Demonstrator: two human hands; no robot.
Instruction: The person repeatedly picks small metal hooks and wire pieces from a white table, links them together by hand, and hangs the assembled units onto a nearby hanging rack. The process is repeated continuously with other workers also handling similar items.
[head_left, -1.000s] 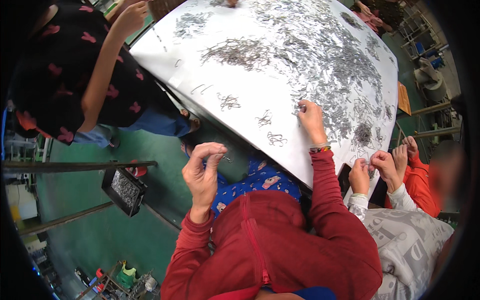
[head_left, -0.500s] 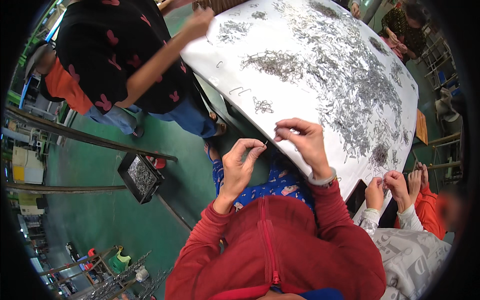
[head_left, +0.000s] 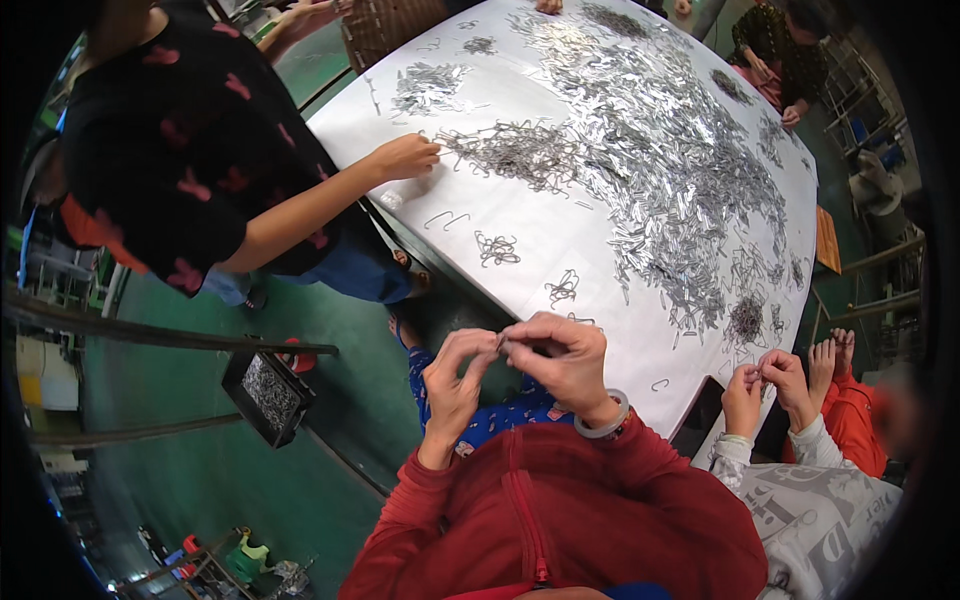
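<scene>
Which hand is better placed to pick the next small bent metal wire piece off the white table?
Right, probably. The right hand hangs over the white table edge, close to a loose bent metal wire clip. The left hand sits off the table, above the lap.

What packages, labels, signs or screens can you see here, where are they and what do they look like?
Black rectangular tray: by the green floor, left of the hands, filled with small silvery metal pieces; no label visible.
Grey sweatshirt with large white printed lettering: on the co-worker at lower right.
No signs or screens visible.
</scene>
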